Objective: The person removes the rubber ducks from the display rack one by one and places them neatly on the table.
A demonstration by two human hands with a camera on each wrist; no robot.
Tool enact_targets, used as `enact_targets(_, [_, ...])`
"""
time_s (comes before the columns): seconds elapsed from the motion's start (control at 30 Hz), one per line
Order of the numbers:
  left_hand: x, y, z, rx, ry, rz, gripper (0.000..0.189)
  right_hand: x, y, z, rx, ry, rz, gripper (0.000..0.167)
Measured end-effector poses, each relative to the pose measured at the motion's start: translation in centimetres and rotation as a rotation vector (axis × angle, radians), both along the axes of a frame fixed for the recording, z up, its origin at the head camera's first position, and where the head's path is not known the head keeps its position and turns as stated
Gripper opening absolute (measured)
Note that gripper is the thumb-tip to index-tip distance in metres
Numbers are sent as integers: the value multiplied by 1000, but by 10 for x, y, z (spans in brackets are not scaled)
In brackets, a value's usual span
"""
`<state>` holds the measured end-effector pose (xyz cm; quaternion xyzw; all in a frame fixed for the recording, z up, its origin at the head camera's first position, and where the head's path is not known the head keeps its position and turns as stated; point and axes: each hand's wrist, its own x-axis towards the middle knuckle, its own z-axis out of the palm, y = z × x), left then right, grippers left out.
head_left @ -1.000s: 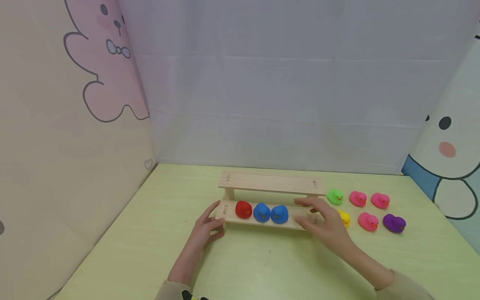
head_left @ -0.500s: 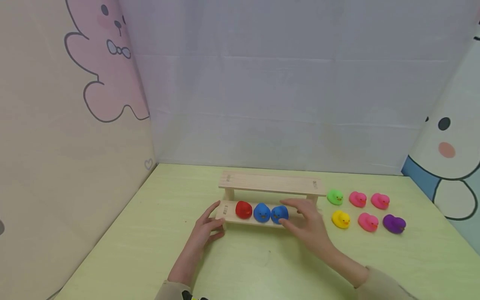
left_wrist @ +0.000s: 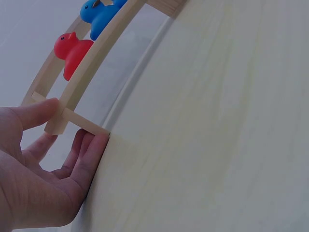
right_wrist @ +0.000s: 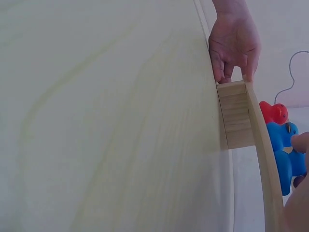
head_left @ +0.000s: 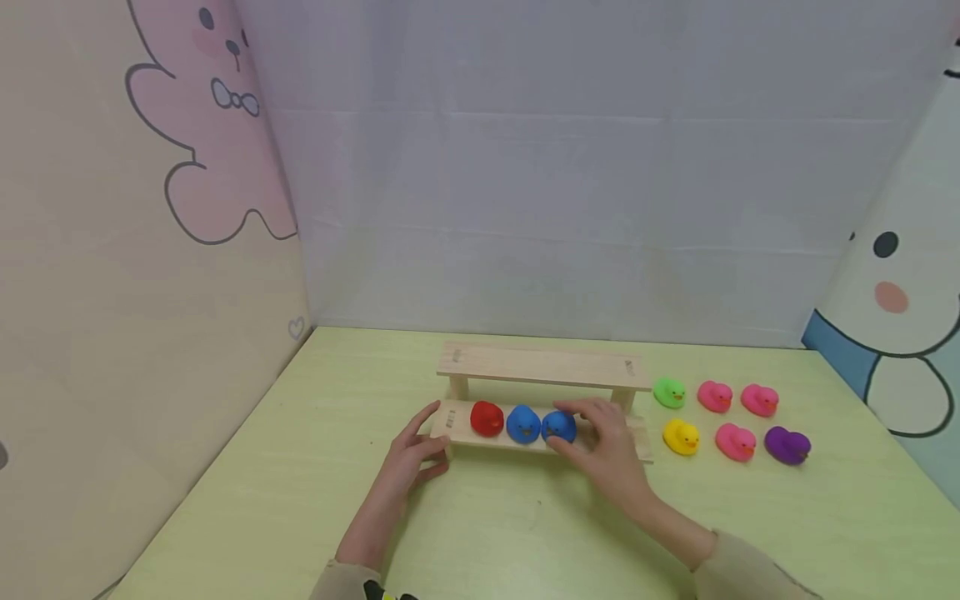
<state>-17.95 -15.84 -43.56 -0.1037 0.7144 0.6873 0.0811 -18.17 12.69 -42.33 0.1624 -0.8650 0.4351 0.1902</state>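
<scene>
A low wooden stand (head_left: 465, 440) has a red rubber duck (head_left: 487, 419), a blue rubber duck (head_left: 523, 425) and a second blue rubber duck (head_left: 557, 427) in a row along its top. My left hand (head_left: 412, 454) grips the stand's left end, thumb on the top board and fingers against the leg, as the left wrist view shows. At the row's right end my right hand (head_left: 611, 454) pinches the second blue duck between thumb and fingers. In the right wrist view, part of that hand (right_wrist: 299, 203) covers some of the duck.
Behind the low stand is a taller wooden stand (head_left: 543, 365). To the right sit a green duck (head_left: 670, 392), a yellow duck (head_left: 681, 437), a purple duck (head_left: 787, 446) and several pink ducks (head_left: 736, 442). A pale cloth wall (head_left: 480, 208) rises behind the table.
My right hand has moved left from above the low stand's right end and closed on the second blue duck. The left hand and the ducks keep their places.
</scene>
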Motion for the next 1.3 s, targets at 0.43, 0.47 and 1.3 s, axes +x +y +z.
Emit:
enact_targets(0.43, [-1, -1, 0, 2, 1, 3, 62, -3, -4, 2, 3, -118, -24, 40])
enact_targets(0.47, [-1, 0, 0, 1, 0, 2, 62, -4, -4, 2, 1, -121, -24, 40])
enact_targets(1.3, [-2, 0, -1, -8, -17, -4, 61, -1, 37, 23, 114, -129, 96, 39])
